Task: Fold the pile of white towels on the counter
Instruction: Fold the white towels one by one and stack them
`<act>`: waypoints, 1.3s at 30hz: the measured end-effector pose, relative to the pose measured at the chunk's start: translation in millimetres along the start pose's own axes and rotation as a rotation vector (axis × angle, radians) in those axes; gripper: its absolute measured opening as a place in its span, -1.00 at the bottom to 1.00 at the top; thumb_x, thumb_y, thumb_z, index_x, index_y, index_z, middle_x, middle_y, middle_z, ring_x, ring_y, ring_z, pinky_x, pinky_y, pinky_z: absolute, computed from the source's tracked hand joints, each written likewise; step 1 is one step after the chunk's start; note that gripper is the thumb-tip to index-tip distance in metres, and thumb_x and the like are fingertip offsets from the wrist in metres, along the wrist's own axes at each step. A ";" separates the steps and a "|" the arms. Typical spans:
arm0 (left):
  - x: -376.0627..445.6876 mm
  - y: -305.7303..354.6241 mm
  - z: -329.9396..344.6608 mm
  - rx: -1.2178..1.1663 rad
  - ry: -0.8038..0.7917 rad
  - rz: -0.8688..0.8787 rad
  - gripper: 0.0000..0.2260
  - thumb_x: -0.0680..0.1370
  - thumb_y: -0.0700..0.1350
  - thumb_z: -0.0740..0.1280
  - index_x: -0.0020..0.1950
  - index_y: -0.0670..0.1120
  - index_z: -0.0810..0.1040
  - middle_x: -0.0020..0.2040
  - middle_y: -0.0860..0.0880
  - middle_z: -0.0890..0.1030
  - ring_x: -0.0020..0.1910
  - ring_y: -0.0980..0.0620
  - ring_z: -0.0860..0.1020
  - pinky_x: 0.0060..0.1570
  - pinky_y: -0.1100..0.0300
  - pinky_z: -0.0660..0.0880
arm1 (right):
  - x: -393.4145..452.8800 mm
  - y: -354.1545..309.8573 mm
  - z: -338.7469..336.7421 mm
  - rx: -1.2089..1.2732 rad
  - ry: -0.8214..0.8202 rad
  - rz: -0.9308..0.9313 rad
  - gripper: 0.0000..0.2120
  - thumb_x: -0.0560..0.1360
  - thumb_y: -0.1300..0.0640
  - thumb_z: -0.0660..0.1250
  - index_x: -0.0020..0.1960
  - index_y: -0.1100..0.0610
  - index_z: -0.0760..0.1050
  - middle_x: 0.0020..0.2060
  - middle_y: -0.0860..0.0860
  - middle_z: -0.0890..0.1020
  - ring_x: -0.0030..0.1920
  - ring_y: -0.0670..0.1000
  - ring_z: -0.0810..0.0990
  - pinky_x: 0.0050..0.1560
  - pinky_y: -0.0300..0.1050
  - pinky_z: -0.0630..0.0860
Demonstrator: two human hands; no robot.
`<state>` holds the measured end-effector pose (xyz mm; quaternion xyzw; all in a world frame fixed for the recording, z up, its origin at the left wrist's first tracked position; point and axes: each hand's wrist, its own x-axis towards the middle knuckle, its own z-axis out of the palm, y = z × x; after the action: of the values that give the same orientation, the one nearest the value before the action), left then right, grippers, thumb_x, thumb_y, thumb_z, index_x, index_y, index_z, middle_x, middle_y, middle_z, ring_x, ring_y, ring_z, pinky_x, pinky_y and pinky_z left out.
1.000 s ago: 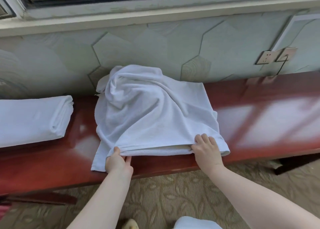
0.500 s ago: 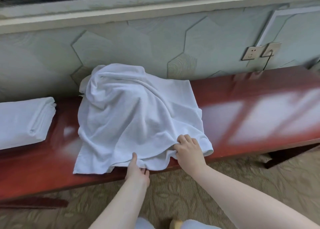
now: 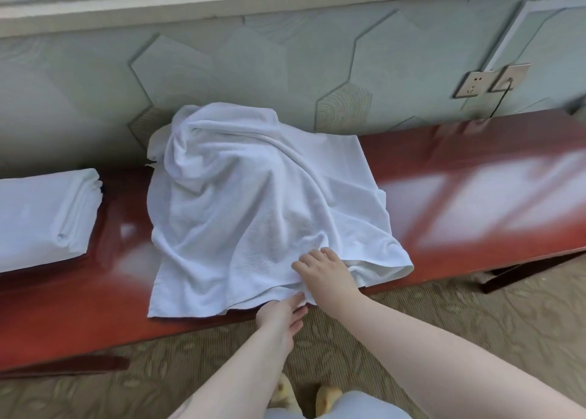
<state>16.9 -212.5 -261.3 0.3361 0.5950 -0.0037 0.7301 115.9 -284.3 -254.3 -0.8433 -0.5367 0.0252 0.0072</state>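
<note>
A rumpled pile of white towels [image 3: 253, 203] lies in the middle of the red-brown counter [image 3: 475, 196], heaped against the wall, with its front hem hanging over the counter's near edge. My right hand [image 3: 326, 272] lies on that front hem, its fingers curled into the cloth and gripping it. Just below it, my left hand [image 3: 282, 315] reaches up with fairly straight fingers, whose tips touch the hem from underneath. A neatly folded white towel [image 3: 41, 215] sits on the counter at the left.
The wall behind has hexagon panels, with two sockets [image 3: 490, 81] and a black cable at the right. Bare glossy counter stretches to the right of the pile. Patterned carpet [image 3: 444, 317] lies below, and my slippers show at the bottom.
Both hands have slid along the front hem and come together near its middle. The left hand moved right from the towel's left corner. The hem there is now bunched.
</note>
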 end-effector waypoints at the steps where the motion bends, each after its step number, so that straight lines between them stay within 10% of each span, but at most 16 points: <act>1: 0.8 0.0 -1.7 0.052 -0.029 0.023 -0.71 0.47 -0.24 0.49 0.14 -0.28 0.56 0.01 -0.17 0.68 -0.15 -0.02 0.63 -0.05 0.11 0.55 | 3.5 -1.1 -1.2 -0.013 -0.016 0.022 -0.75 0.18 0.19 0.51 -0.17 0.03 0.57 -0.29 -0.06 0.57 -0.20 0.01 0.57 0.13 -0.11 0.51; 5: 9.4 -3.6 -10.1 0.259 -0.123 0.188 -0.80 0.43 -0.14 0.54 -0.11 -0.20 0.58 -0.32 -0.03 0.58 -0.36 0.09 0.51 -0.27 0.28 0.50 | 10.3 -1.4 -1.5 -0.063 0.041 0.054 -0.70 0.00 0.20 0.60 -0.44 0.03 0.49 -0.53 -0.08 0.46 -0.44 -0.03 0.51 0.02 -0.15 0.59; 9: 8.9 -7.0 -14.5 0.270 -0.122 0.375 -0.84 0.46 -0.15 0.50 -0.03 -0.18 0.64 -0.16 -0.01 0.71 -0.17 0.12 0.65 -0.24 0.39 0.49 | 6.9 1.1 -6.9 0.085 0.186 0.094 -0.79 0.23 0.17 0.61 -0.37 0.07 0.57 -0.49 -0.07 0.53 -0.39 0.01 0.56 0.07 -0.12 0.55; 13: 1.7 -5.3 -4.8 0.114 -0.101 0.332 -0.82 0.50 -0.22 0.41 0.02 -0.31 0.58 -0.16 -0.12 0.64 -0.11 -0.02 0.61 0.03 0.11 0.54 | -10.6 -3.5 -9.9 0.253 0.399 0.020 -0.88 0.31 0.30 0.51 -0.25 0.14 0.60 -0.40 -0.03 0.57 -0.35 0.06 0.53 0.03 -0.13 0.43; 18: -8.7 0.6 10.2 -0.154 -0.126 0.233 -0.88 0.53 -0.40 0.19 -0.13 -0.28 0.50 -0.33 -0.16 0.54 -0.38 -0.01 0.51 -0.29 0.14 0.60 | -25.8 -3.4 -8.9 0.332 0.458 -0.010 -0.82 0.21 0.33 0.56 -0.27 0.17 0.61 -0.42 -0.02 0.55 -0.38 0.07 0.53 -0.25 -0.11 0.55; 27: -25.2 6.5 34.4 -0.261 -0.118 0.341 -0.71 0.63 -0.06 0.26 -0.18 -0.23 0.53 -0.32 -0.12 0.55 -0.29 -0.01 0.57 -0.16 0.12 0.51 | -27.5 21.5 -16.3 0.324 0.591 -0.077 -0.81 0.24 0.34 0.54 -0.24 0.15 0.60 -0.40 -0.02 0.53 -0.43 0.05 0.49 -0.45 -0.13 0.43; 39: -32.9 40.8 36.6 -0.789 0.136 0.347 -0.69 0.68 -0.09 0.15 -0.23 -0.16 0.40 -0.32 -0.12 0.46 -0.36 -0.03 0.53 -0.12 0.07 0.55 | -49.3 124.7 -18.0 0.398 0.368 0.899 -0.73 0.42 0.34 0.27 0.04 0.06 0.52 0.01 0.03 0.51 -0.13 0.20 0.55 -0.23 -0.08 0.32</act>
<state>55.6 -212.1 -210.4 0.1257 0.5321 0.3690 0.7516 208.8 -381.5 -239.6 -0.9632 -0.0964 -0.0215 0.2499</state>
